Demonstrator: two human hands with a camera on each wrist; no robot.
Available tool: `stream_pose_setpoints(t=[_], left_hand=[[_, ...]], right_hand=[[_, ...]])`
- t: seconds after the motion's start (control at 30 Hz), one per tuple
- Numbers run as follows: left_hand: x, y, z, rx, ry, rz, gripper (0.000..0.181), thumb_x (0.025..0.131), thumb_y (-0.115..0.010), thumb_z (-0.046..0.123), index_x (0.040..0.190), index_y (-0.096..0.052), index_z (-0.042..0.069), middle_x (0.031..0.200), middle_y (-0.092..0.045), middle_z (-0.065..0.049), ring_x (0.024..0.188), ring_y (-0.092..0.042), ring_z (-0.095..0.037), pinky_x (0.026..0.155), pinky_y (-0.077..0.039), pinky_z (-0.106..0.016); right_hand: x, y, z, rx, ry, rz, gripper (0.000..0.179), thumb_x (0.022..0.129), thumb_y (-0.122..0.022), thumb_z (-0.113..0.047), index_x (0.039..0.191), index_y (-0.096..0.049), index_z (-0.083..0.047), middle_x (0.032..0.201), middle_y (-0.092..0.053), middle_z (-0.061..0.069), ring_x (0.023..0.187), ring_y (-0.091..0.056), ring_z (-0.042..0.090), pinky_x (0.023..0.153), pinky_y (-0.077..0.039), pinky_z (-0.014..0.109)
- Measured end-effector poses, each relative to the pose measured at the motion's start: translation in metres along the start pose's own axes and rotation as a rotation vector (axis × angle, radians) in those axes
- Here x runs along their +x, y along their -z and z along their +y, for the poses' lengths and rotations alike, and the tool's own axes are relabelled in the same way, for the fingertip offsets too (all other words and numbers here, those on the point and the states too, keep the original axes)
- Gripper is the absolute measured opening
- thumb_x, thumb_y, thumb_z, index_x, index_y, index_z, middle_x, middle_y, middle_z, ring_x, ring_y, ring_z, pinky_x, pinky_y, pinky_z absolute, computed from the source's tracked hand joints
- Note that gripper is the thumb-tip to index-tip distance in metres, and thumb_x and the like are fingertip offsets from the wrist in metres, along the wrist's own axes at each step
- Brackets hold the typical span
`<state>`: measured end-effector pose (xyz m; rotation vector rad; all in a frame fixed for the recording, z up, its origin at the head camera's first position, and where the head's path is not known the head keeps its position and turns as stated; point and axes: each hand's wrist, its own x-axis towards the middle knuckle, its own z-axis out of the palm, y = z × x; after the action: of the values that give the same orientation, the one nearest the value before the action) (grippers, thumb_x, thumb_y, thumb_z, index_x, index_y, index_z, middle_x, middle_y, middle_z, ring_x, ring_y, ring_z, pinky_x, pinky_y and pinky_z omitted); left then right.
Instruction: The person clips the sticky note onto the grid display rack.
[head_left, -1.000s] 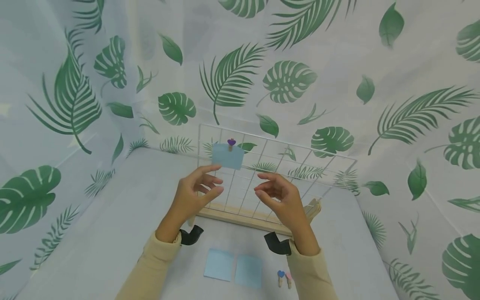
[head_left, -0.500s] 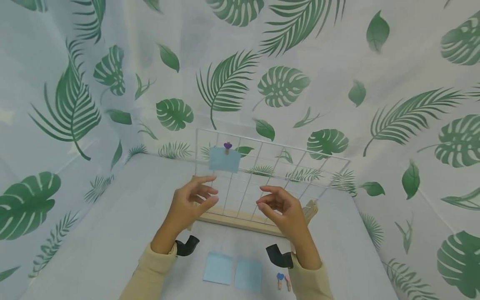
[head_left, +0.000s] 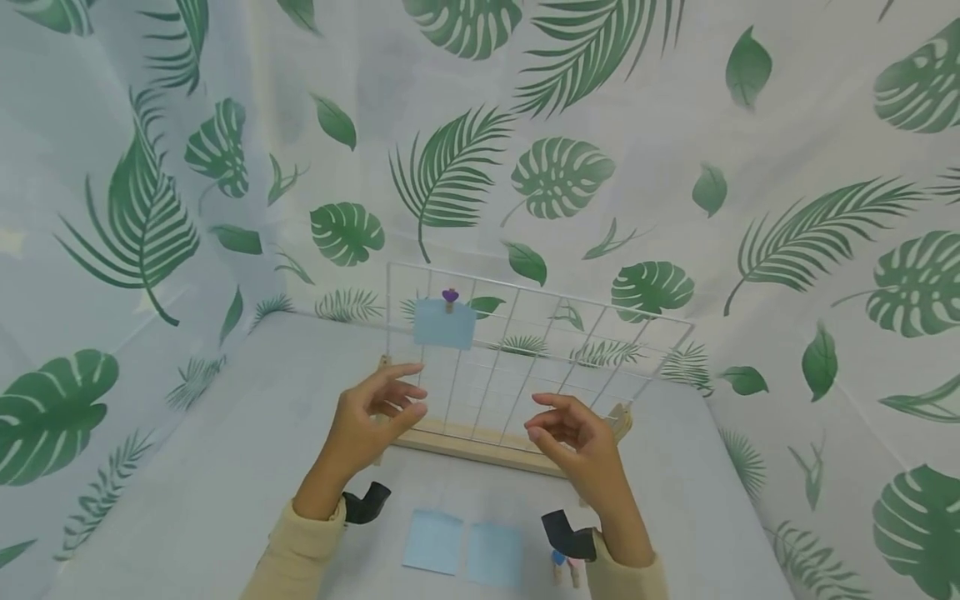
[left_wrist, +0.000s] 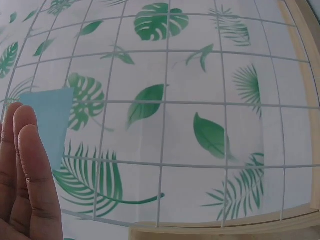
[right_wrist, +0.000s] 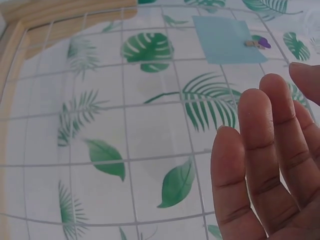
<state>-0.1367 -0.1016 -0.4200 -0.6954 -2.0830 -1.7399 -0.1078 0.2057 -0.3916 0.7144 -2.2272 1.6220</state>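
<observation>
Lying nearest me, below and between my two sets of fingers, a left sheet point(head_left: 433, 542) and a right sheet point(head_left: 495, 556) sit flat with a narrow gap, likely to keep each edge free for a pinch; both look nearly square. Beside them, below my right fingers and partly behind the black mount point(head_left: 567, 537), are a blue peg point(head_left: 558, 572) and a second peg point(head_left: 575, 575), heart ends away from me, long axes running outward; I judge them set there for easy reach.

My left hand point(head_left: 365, 417) and right hand point(head_left: 577, 433) hang in the air, fingers softly bent, each thumb apart from its forefinger, nothing between them.

Just beyond my fingers the wooden base point(head_left: 480, 452) runs crosswise, seemingly there to stand the grid point(head_left: 534, 367) up. The grid's long axis goes side to side, its right end slightly nearer me. Beyond and above my left fingers, the hung sheet point(head_left: 445, 327) faces me, longer across than down, its top held by the purple peg point(head_left: 450, 297), heart up, legs down. Farthest is the leafy cloth point(head_left: 645, 225).
</observation>
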Motion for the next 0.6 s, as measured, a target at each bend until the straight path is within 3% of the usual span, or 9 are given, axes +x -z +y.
stream_pose_setpoints(t=[0.2, 0.4, 0.6], left_hand=[[-0.001, -0.002, -0.004, -0.029, 0.027, -0.005, 0.043, 0.097, -0.078, 0.006, 0.139, -0.069, 0.005, 0.109, -0.080, -0.012, 0.091, -0.071, -0.010, 0.080, -0.061, -0.027], [-0.002, -0.008, -0.007, -0.026, 0.013, -0.005, 0.044, 0.097, -0.078, 0.005, 0.140, -0.069, 0.005, 0.108, -0.080, -0.012, 0.090, -0.071, -0.010, 0.078, -0.062, -0.027], [-0.016, -0.009, -0.008, -0.039, 0.022, -0.023, 0.045, 0.096, -0.077, 0.001, 0.140, -0.067, 0.004, 0.107, -0.080, -0.013, 0.090, -0.071, -0.009, 0.078, -0.063, -0.028]], right_hand=[[-0.001, 0.003, 0.002, 0.000, -0.010, 0.002, 0.034, 0.093, -0.070, 0.017, 0.126, -0.066, 0.012, 0.097, -0.078, 0.002, 0.088, -0.072, 0.005, 0.082, -0.061, 0.018], [-0.007, 0.008, 0.004, -0.021, 0.009, 0.027, 0.035, 0.091, -0.071, 0.019, 0.125, -0.066, 0.012, 0.096, -0.078, -0.001, 0.087, -0.073, 0.004, 0.079, -0.061, 0.018], [-0.026, 0.004, 0.005, -0.058, -0.025, 0.071, 0.035, 0.090, -0.073, 0.018, 0.124, -0.068, 0.008, 0.094, -0.078, 0.003, 0.086, -0.073, 0.005, 0.077, -0.062, 0.019]])
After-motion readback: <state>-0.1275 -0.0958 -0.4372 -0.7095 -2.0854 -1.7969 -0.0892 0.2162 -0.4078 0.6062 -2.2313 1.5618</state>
